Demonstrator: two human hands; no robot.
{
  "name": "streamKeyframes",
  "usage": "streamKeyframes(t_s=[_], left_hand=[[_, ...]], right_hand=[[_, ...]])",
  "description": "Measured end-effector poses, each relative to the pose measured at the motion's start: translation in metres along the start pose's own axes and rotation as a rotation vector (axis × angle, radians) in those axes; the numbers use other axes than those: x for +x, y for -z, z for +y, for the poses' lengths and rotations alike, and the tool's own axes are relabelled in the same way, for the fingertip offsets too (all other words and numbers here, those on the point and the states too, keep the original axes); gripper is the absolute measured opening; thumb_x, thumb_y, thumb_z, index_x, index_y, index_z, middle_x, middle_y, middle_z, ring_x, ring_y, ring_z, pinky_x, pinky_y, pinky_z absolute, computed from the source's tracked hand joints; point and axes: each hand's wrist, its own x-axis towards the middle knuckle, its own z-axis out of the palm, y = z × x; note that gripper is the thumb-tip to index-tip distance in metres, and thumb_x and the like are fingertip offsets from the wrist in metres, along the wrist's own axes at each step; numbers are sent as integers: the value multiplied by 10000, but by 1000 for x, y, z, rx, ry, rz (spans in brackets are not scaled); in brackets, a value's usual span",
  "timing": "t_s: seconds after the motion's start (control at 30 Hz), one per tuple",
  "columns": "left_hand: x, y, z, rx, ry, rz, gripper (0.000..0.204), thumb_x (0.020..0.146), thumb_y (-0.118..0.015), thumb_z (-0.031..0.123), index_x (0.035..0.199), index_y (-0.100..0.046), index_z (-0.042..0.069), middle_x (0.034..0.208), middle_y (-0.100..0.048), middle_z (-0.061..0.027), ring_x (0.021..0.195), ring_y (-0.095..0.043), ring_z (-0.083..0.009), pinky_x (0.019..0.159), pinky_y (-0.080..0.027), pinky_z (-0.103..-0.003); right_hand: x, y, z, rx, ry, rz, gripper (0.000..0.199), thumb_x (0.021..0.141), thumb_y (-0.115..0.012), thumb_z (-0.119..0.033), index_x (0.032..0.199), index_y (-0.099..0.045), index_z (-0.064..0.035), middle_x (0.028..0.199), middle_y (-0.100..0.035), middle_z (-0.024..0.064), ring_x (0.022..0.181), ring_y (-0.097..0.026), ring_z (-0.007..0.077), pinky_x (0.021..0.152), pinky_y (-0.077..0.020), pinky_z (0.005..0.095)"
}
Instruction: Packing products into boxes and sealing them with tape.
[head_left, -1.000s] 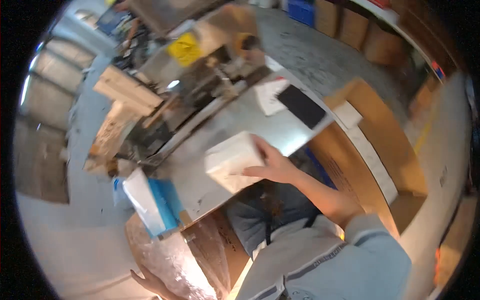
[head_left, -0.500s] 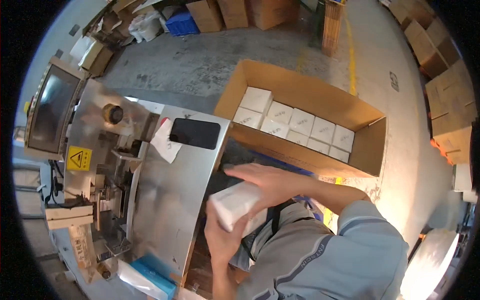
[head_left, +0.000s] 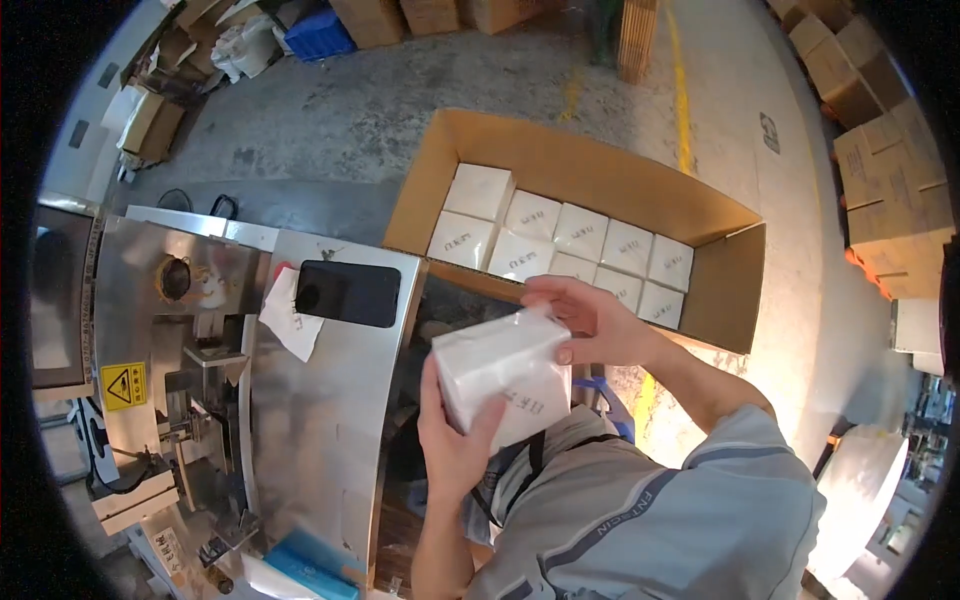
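A white wrapped pack (head_left: 505,375) is held just in front of a big brown cardboard box (head_left: 600,180) filled with white square packs (head_left: 560,245). A yellow warning sticker (head_left: 122,385) is stuck on the metal machine (head_left: 320,420).

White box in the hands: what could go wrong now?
The white box is off the metal table, held only by the left hand below and the right hand on top; its wrap looks shiny, so it might slip. The carton is almost full of white boxes, so it might not fit easily.
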Motion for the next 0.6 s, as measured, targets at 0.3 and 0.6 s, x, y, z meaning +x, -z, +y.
streamKeyframes(t_s=[0.3, 0.6], left_hand=[[28, -11, 1, 434, -38, -271, 747, 805, -779, 115, 1439, -407, -22, 1258, -609, -164, 1114, -596, -202, 971, -465, -336], [-30, 43, -34, 182, 129, 53, 533, 873, -689, 51, 1366, -503, -26, 1231, -628, -167, 1100, -614, -214, 976, -464, -338]], right_hand=[[6, 5, -23, -787, -76, -177, 948, 732, -815, -395, 1470, -350, -24, 1305, -568, 222, 1149, -593, 341, 970, -467, 409], [101, 191, 75, -31, -171, 789, 564, 903, -674, -433, 1176, -599, 55, 1068, -672, 140, 939, -653, 220, 760, -543, 381]])
